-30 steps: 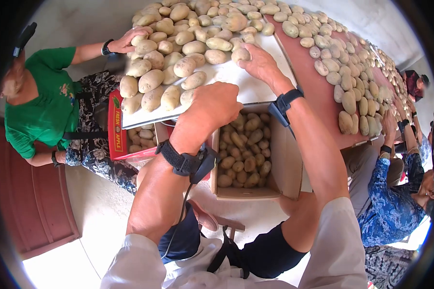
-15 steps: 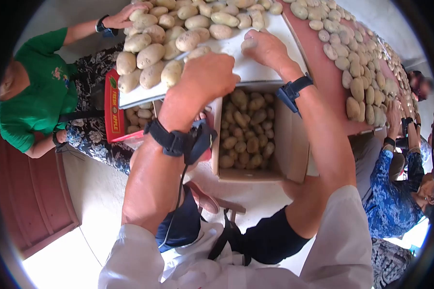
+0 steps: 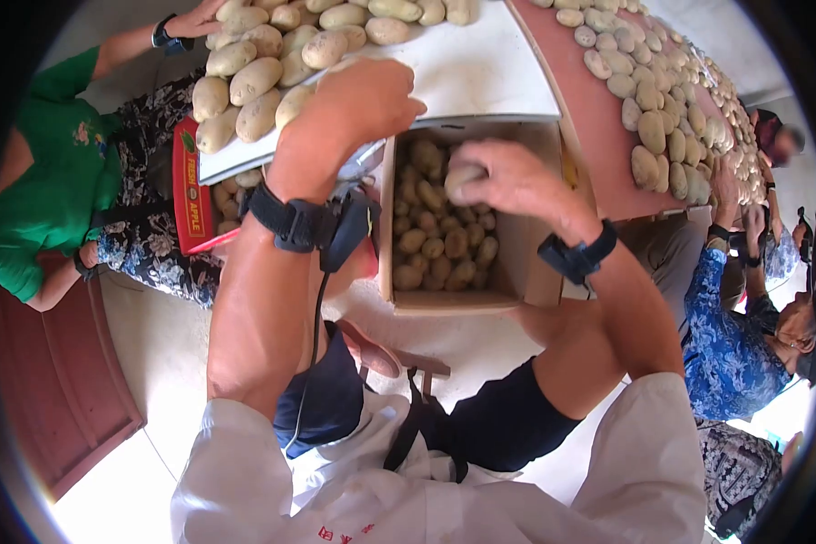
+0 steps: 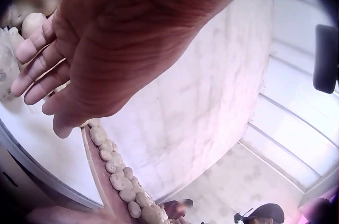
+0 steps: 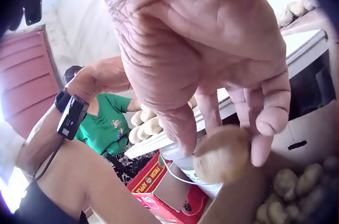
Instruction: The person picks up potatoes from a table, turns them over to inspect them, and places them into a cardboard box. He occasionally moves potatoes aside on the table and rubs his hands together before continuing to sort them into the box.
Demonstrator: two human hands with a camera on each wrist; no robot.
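My right hand [image 3: 517, 186] holds a potato [image 5: 222, 154] between thumb and fingertips, over a cardboard box [image 3: 517, 272]. Inside the box lie many loose potatoes [image 3: 440, 245]. In the head view the held potato sticks out at the left of that hand. My left hand [image 3: 358, 100] hovers over the near edge of the white board [image 3: 490, 68], beside the potatoes spread on it [image 3: 254, 80]. Its fingers [image 4: 45, 70] are loosely extended and nothing is in them in the left wrist view.
A red apple carton [image 3: 188, 190] with potatoes stands left of the box, under the board's corner. Further right, a reddish table [image 3: 589, 136] bears many more potatoes. A person in a green shirt [image 3: 54, 181] reaches to the pile from the left; others work at the right.
My right hand has come back from the white board with the potato and is now above the box. My left hand stays by the board's edge; the head view has shifted.
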